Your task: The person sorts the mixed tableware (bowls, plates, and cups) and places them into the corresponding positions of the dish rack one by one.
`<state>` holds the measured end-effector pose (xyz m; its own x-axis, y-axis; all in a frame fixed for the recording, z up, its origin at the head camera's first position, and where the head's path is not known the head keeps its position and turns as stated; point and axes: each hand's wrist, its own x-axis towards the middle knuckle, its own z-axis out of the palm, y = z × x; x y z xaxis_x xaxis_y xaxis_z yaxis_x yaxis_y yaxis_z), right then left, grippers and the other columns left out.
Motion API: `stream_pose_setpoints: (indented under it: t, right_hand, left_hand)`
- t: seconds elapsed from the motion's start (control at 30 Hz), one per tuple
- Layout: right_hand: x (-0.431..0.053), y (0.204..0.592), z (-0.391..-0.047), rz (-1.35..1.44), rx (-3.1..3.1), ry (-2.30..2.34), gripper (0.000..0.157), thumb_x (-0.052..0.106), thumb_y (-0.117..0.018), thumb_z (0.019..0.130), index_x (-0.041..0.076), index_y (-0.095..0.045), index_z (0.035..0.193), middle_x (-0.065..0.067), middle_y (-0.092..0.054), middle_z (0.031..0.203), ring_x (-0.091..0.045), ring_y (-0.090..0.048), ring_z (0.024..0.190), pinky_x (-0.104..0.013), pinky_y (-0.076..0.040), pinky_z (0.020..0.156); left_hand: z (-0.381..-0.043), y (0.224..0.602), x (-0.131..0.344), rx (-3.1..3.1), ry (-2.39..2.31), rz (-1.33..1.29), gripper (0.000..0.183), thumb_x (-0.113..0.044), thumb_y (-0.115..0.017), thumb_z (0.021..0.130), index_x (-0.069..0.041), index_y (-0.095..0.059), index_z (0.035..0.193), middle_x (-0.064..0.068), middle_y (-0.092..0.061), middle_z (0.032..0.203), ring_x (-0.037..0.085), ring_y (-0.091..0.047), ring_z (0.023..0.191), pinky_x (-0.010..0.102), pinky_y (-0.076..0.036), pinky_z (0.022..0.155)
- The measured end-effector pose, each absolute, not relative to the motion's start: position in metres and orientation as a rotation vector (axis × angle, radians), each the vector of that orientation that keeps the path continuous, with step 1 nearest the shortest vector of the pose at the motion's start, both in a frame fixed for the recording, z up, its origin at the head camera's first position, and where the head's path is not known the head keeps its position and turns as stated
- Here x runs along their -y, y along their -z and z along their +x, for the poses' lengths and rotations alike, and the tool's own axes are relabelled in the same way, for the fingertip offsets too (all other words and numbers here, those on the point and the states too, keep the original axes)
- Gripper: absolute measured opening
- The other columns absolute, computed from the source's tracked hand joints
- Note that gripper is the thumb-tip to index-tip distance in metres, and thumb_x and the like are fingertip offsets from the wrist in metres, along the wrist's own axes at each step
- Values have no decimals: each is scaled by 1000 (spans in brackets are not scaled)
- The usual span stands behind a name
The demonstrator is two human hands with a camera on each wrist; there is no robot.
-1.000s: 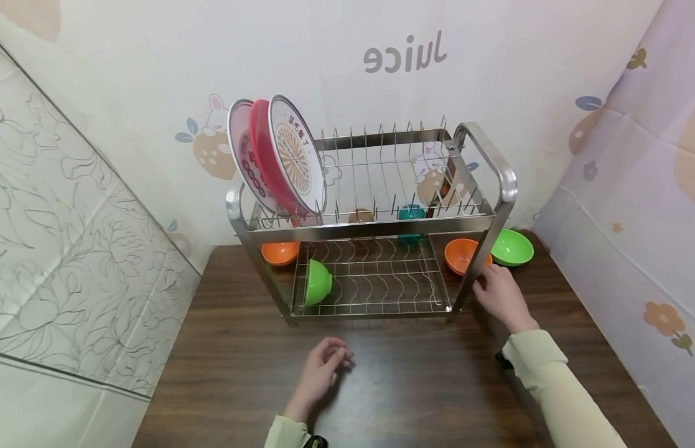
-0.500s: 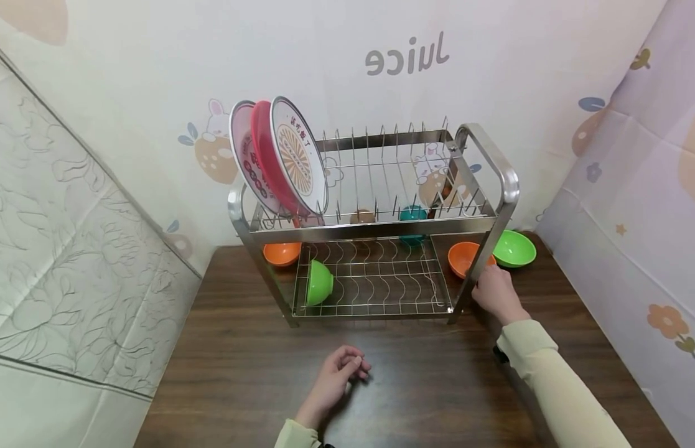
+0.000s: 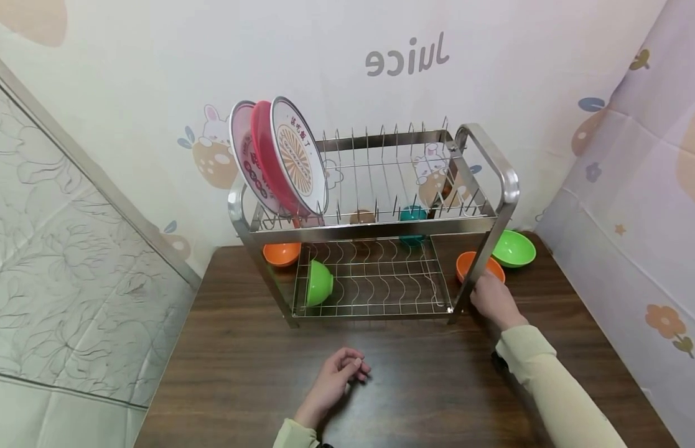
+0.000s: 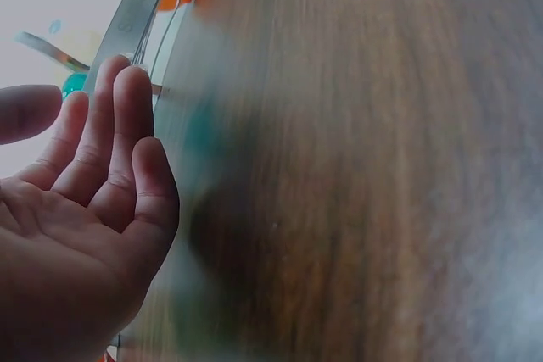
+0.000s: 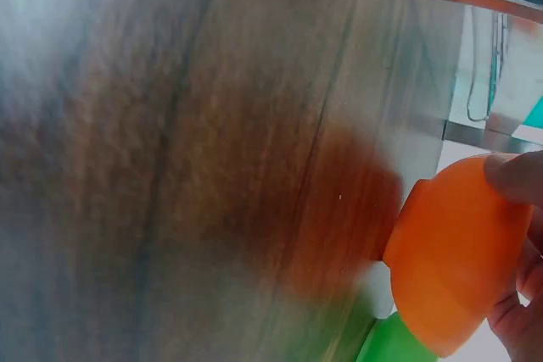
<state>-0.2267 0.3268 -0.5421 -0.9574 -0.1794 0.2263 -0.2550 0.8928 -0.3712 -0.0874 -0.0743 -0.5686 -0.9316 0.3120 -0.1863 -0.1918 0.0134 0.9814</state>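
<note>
At the rack's right front post, my right hand [image 3: 495, 302] holds an orange bowl [image 3: 495, 269] by its rim. In the right wrist view the thumb lies over the edge of the orange bowl [image 5: 458, 252] and the fingers are beside it, partly cut off by the frame. The bowl looks tilted, its foot facing the table. My left hand [image 3: 335, 379] rests near the table in front of the rack, fingers loosely curled around nothing. Behind the held bowl sits a green bowl [image 3: 515, 249].
A two-tier metal dish rack [image 3: 369, 233] stands mid-table. Its top tier holds a white plate [image 3: 298, 155], a red plate [image 3: 263, 134] and another plate behind. A green bowl [image 3: 320, 284] stands on edge below. Another orange bowl [image 3: 281, 253] and a teal bowl [image 3: 412, 214] are behind.
My right hand has taken hold of the orange bowl, which has shifted slightly right and toward me. My left hand moved a little right, then stayed.
</note>
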Motion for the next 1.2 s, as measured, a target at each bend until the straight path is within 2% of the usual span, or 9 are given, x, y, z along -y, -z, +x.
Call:
stream_pose_setpoints:
  t: [0.2, 0.43, 0.73, 1.0, 1.2]
  right_hand:
    - [-328, 541, -214, 375, 2770, -660, 6, -2, -66, 86, 1, -67, 91, -15, -60, 83, -31, -55, 72, -51, -45, 64]
    - [-327, 536, -182, 325, 2703, -696, 16, -2, -75, 83, 2, -68, 97, -14, -64, 87, -30, -59, 76, -53, -48, 68]
    - [-323, 518, -134, 170, 2617, -754, 27, 1, -77, 81, -6, -69, 106, -20, -67, 92, -33, -59, 75, -49, -47, 65]
    - [-313, 510, -101, -41, 2544, -827, 25, 10, -77, 86, -2, -72, 107, -10, -67, 85, -17, -52, 66, -22, -39, 58]
    - [-303, 507, -83, -131, 2507, -856, 24, 11, -79, 84, -1, -74, 104, -8, -68, 82, -10, -51, 67, -17, -37, 60]
  left_hand:
    - [-89, 566, 83, -1977, -1987, 145, 27, -12, -53, 102, 12, -54, 116, 21, -70, 99, 32, -67, 84, 32, -51, 78]
    - [-95, 560, 105, -2048, -1986, 67, 28, -12, -53, 102, 12, -54, 116, 22, -70, 99, 34, -67, 86, 33, -50, 77]
    - [-98, 556, 131, -2120, -1943, -51, 29, -15, -54, 102, 9, -55, 118, 19, -70, 102, 31, -66, 88, 27, -46, 59]
    - [-100, 553, 144, -2165, -1910, -112, 30, -18, -52, 103, 6, -54, 120, 20, -69, 105, 29, -65, 90, 27, -44, 55]
    - [-102, 556, 147, -2162, -1894, -117, 29, -17, -51, 104, 7, -53, 121, 23, -68, 108, 35, -64, 93, 30, -46, 57]
